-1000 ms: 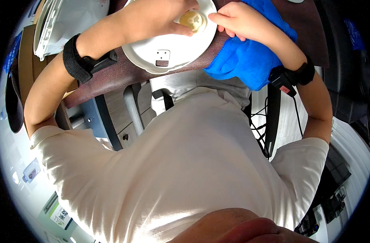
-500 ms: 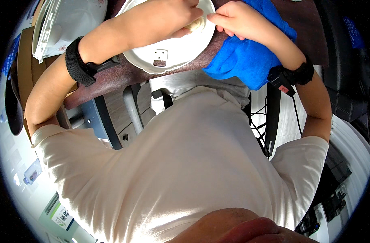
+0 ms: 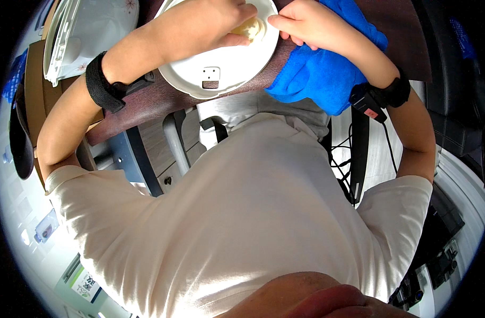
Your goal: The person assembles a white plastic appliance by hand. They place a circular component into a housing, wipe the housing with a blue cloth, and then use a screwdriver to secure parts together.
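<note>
On a brown tabletop (image 3: 141, 108), a yellowish round piece (image 3: 254, 29) is within a white dish (image 3: 237, 66), the left hand (image 3: 233, 21) curved around it. The right hand (image 3: 303, 24) curls at the dish's edge by blue cloth (image 3: 319, 79); both grips are unclear.

head-worn fisheye — downward, close above the shirt (image 3: 226, 212)

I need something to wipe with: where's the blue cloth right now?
In the head view, the blue cloth is right of top centre, beneath the right forearm, just right of the white disc, hanging over the near edge of the table.
</note>
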The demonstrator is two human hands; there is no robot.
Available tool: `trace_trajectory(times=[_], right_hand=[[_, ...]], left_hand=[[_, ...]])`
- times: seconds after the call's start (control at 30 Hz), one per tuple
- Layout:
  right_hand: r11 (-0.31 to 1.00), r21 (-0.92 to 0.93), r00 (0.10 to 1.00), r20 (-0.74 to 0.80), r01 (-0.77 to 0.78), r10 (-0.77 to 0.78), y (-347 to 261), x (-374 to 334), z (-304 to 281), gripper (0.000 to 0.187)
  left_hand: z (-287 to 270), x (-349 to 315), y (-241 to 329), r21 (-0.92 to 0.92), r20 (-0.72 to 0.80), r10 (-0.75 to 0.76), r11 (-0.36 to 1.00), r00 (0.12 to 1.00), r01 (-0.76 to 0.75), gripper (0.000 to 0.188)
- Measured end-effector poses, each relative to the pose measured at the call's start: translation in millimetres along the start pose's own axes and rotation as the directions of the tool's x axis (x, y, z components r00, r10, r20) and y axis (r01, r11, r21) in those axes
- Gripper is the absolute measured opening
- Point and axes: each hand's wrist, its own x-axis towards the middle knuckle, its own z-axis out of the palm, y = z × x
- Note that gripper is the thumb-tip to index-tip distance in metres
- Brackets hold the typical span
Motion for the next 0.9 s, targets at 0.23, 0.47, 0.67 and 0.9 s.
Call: trace_trajectory(times=[0.23,0.47,0.67,0.9], right_hand=[[0.999,-0.029,0.999,0.027,0.033,-0.032,2.0,1.0,-1.7,0.044],[0.999,0.006,0.999,0.007,0.044,-0.044,1.7,-0.1,0.2,0.044],[0.999,-0.005,0.999,0.018,0.036,-0.036,1.1,0.6,-1.0,0.043],[0.999,-0.036,0.999,0.01,0.039,-0.038,-0.2,1.3,-0.6,0.04]], left_hand=[[0.6,1.1,1.2,0.146,0.056,0.085,0.985,0.995,-0.092,0.04],[-5.8,-1.6,4.1,0.117,-0.079,0.072,0.991,0.994,-0.063,0.045],[-0.2,6.3,13.9,-0.028,0.042,-0.159,0.987,0.986,0.16,0.04],[2.6,6.1,12.2,-0.078,-0.052,-0.095,0.993,0.994,0.091,0.039]])
